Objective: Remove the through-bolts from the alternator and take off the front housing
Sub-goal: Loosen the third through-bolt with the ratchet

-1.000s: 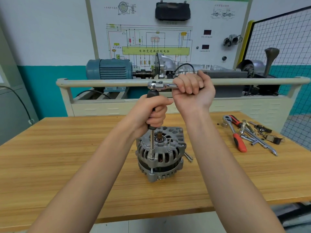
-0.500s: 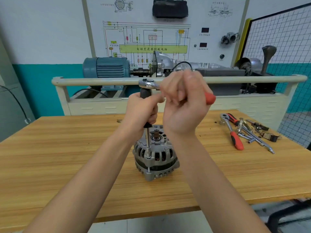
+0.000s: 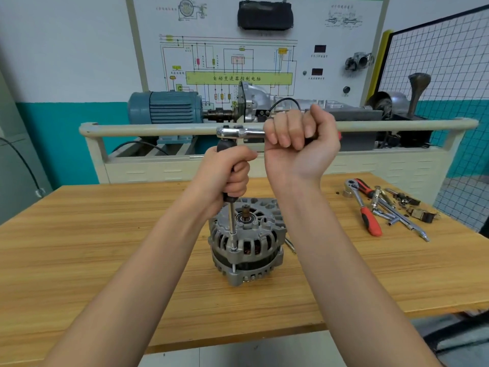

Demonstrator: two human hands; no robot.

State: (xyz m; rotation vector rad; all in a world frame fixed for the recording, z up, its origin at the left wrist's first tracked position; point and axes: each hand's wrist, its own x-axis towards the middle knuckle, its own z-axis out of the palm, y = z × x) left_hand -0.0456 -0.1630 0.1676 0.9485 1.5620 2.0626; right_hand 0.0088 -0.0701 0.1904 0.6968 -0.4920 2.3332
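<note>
A silver alternator (image 3: 247,243) stands upright on the wooden table (image 3: 79,234), shaft end up. A long extension bar (image 3: 232,223) runs straight down from a chrome ratchet (image 3: 238,133) to a through-bolt at the housing's front rim. My left hand (image 3: 226,173) grips the black handle of the extension bar just below the ratchet head. My right hand (image 3: 300,144) grips the ratchet's handle, which points right; its red end shows past my fist. One loose bolt (image 3: 290,245) lies on the table just right of the alternator.
A second red-handled ratchet (image 3: 366,210) and several sockets and bars (image 3: 397,215) lie at the table's right. Behind the table stands a training bench with a beige rail (image 3: 158,128), a blue motor (image 3: 166,107) and a wiring-diagram board (image 3: 238,62).
My right hand swung the ratchet handle towards me half a second ago and has now swung it back out to the right. The left hand kept its hold on the extension bar.
</note>
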